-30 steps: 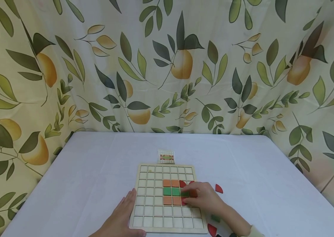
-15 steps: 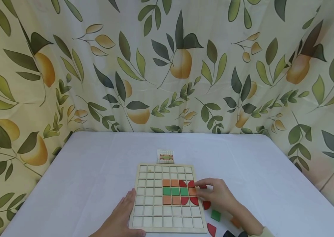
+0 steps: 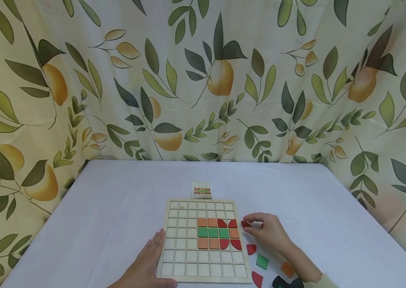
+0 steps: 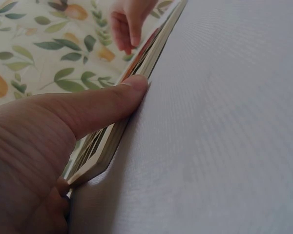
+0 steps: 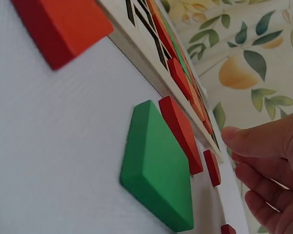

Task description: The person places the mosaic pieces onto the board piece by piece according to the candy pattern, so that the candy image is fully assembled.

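A wooden grid board (image 3: 181, 256) holds rows of orange, green and red tiles (image 3: 213, 233). My left hand (image 3: 147, 260) rests at its lower left corner, fingers along the left side. In the left wrist view, the straight thumb of the left hand (image 4: 88, 107) lies against the near edge of the board (image 4: 107, 146). Just right of the board, my right hand (image 3: 269, 232) hovers by a red quarter-round tile (image 3: 245, 225). From the right wrist, that red tile (image 5: 212, 168) appears on the table, apart from the loosely bent fingers of the right hand (image 5: 268, 170).
A small pattern card (image 3: 201, 190) stands behind the board. Loose on the white table (image 3: 116, 200) to the right lie a green tile (image 3: 262, 261), an orange tile (image 3: 287, 269) and more red tiles (image 3: 257, 279). A dark object (image 3: 287, 282) shows below the right wrist.
My right hand has left the tiles on the board and moved right, to the red tile on the table. An orange tile now shows in the rightmost filled column. The left hand stays put.
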Demonstrator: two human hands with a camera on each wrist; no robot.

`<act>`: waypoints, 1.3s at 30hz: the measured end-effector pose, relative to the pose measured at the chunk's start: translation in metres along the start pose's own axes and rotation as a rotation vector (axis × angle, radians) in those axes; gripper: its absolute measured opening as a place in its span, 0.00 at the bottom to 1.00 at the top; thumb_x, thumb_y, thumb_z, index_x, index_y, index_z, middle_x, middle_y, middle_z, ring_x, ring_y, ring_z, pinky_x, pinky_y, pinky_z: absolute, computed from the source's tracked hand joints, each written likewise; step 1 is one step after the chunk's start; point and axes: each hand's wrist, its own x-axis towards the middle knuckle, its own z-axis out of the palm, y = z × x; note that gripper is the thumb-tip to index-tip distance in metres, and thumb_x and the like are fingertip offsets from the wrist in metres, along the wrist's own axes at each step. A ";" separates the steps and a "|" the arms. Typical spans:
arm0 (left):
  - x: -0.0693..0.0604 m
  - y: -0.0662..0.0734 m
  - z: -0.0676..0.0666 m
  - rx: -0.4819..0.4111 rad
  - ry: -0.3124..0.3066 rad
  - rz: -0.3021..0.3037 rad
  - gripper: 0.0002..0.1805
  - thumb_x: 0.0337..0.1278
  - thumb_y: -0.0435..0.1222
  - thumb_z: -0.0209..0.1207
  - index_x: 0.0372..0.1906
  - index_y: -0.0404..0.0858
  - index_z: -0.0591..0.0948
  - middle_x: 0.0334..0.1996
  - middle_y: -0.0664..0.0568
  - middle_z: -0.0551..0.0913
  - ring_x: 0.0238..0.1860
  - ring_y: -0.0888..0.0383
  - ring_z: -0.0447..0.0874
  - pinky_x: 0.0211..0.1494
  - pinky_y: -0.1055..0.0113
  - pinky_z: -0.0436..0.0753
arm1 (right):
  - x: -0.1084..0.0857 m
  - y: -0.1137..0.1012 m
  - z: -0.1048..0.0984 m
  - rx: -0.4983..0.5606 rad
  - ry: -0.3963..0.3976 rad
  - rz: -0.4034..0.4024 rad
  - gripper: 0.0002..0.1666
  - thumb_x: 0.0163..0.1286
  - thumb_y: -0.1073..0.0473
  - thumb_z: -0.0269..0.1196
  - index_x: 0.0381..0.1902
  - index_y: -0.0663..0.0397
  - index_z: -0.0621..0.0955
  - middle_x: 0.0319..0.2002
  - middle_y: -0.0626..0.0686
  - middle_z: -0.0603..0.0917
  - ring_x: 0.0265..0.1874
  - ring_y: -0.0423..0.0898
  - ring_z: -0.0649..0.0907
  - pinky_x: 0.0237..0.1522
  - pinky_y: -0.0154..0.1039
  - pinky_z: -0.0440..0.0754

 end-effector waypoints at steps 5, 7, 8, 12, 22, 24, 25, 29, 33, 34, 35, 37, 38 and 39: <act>0.000 0.000 0.000 -0.003 0.002 -0.005 0.72 0.25 0.67 0.64 0.70 0.27 0.43 0.70 0.38 0.45 0.70 0.43 0.39 0.55 0.89 0.25 | 0.004 0.001 0.003 -0.015 0.028 0.016 0.13 0.51 0.64 0.70 0.38 0.52 0.85 0.35 0.45 0.84 0.43 0.47 0.80 0.46 0.49 0.78; 0.000 0.000 0.000 -0.002 0.004 0.001 0.72 0.25 0.67 0.64 0.70 0.26 0.43 0.70 0.38 0.45 0.70 0.42 0.40 0.55 0.89 0.25 | 0.006 0.002 0.004 -0.018 0.028 0.017 0.13 0.51 0.64 0.70 0.38 0.53 0.85 0.35 0.45 0.84 0.43 0.47 0.80 0.47 0.49 0.78; -0.001 0.000 0.000 0.000 0.006 0.005 0.72 0.26 0.67 0.64 0.69 0.26 0.43 0.70 0.37 0.45 0.69 0.42 0.40 0.55 0.89 0.25 | 0.007 0.003 0.005 -0.018 0.026 0.013 0.13 0.51 0.64 0.70 0.38 0.53 0.85 0.35 0.46 0.84 0.42 0.47 0.80 0.47 0.49 0.78; -0.001 0.000 0.000 0.005 0.013 0.023 0.72 0.27 0.67 0.64 0.69 0.26 0.43 0.70 0.37 0.46 0.69 0.42 0.40 0.56 0.88 0.25 | 0.008 0.004 0.007 -0.024 0.022 0.011 0.12 0.51 0.64 0.71 0.37 0.54 0.85 0.35 0.46 0.84 0.40 0.46 0.80 0.44 0.46 0.80; -0.002 -0.002 0.001 0.005 0.032 0.079 0.69 0.31 0.65 0.64 0.68 0.23 0.44 0.69 0.35 0.46 0.69 0.41 0.40 0.59 0.86 0.26 | 0.010 0.002 0.006 -0.015 -0.016 0.010 0.12 0.52 0.67 0.69 0.37 0.54 0.85 0.34 0.45 0.83 0.40 0.45 0.80 0.44 0.44 0.80; -0.002 -0.002 0.001 -0.003 0.032 0.084 0.69 0.32 0.64 0.64 0.68 0.23 0.43 0.69 0.34 0.45 0.69 0.41 0.40 0.59 0.86 0.26 | 0.010 0.002 0.005 -0.030 -0.024 -0.007 0.12 0.52 0.68 0.69 0.37 0.53 0.85 0.35 0.45 0.83 0.40 0.45 0.80 0.45 0.45 0.79; -0.002 -0.002 0.001 -0.005 0.032 0.083 0.69 0.31 0.64 0.64 0.68 0.23 0.44 0.69 0.34 0.46 0.69 0.40 0.40 0.59 0.86 0.26 | 0.010 0.002 0.005 -0.032 -0.029 -0.014 0.12 0.52 0.68 0.69 0.37 0.53 0.85 0.35 0.45 0.84 0.41 0.46 0.80 0.45 0.46 0.79; -0.003 0.000 0.000 -0.012 0.029 0.075 0.69 0.31 0.64 0.65 0.68 0.23 0.44 0.69 0.34 0.46 0.69 0.41 0.40 0.59 0.86 0.26 | 0.010 0.003 0.003 -0.046 -0.038 -0.027 0.13 0.52 0.68 0.69 0.37 0.52 0.85 0.36 0.46 0.84 0.42 0.47 0.80 0.46 0.47 0.78; -0.003 0.001 -0.001 -0.006 0.026 0.061 0.70 0.29 0.65 0.65 0.68 0.23 0.44 0.69 0.35 0.46 0.69 0.41 0.40 0.58 0.87 0.26 | 0.009 0.004 0.002 -0.059 -0.028 -0.025 0.14 0.50 0.67 0.71 0.37 0.53 0.85 0.36 0.46 0.84 0.43 0.48 0.80 0.47 0.49 0.78; -0.003 0.001 -0.001 -0.006 0.026 0.061 0.70 0.29 0.65 0.65 0.68 0.23 0.44 0.69 0.35 0.46 0.69 0.41 0.40 0.58 0.87 0.26 | 0.009 0.005 0.002 -0.062 -0.025 -0.020 0.14 0.50 0.66 0.71 0.37 0.53 0.84 0.36 0.46 0.84 0.43 0.48 0.80 0.47 0.49 0.78; -0.003 0.001 -0.001 -0.005 0.027 0.061 0.70 0.29 0.65 0.65 0.68 0.23 0.44 0.69 0.35 0.46 0.69 0.41 0.40 0.58 0.87 0.26 | 0.009 0.005 0.002 -0.065 -0.022 -0.020 0.14 0.50 0.66 0.71 0.37 0.54 0.84 0.36 0.46 0.84 0.43 0.48 0.80 0.47 0.49 0.78; -0.003 0.001 -0.001 -0.005 0.026 0.063 0.69 0.30 0.64 0.65 0.68 0.23 0.44 0.69 0.34 0.46 0.69 0.41 0.40 0.58 0.86 0.26 | 0.009 0.005 0.002 -0.074 -0.016 -0.021 0.15 0.49 0.66 0.71 0.38 0.54 0.84 0.36 0.46 0.84 0.42 0.48 0.81 0.46 0.48 0.78; -0.002 0.001 -0.001 -0.007 0.024 0.064 0.69 0.31 0.64 0.65 0.68 0.23 0.44 0.69 0.34 0.45 0.69 0.41 0.40 0.58 0.86 0.25 | 0.009 0.006 0.002 -0.077 -0.015 -0.023 0.15 0.50 0.66 0.71 0.38 0.54 0.84 0.36 0.47 0.84 0.42 0.48 0.81 0.46 0.48 0.78; -0.002 0.001 -0.001 -0.009 0.022 0.063 0.69 0.31 0.64 0.65 0.68 0.23 0.44 0.69 0.34 0.45 0.69 0.41 0.39 0.58 0.86 0.25 | 0.009 0.006 0.002 -0.080 -0.014 -0.025 0.14 0.50 0.66 0.71 0.38 0.55 0.84 0.36 0.47 0.84 0.41 0.48 0.81 0.45 0.48 0.79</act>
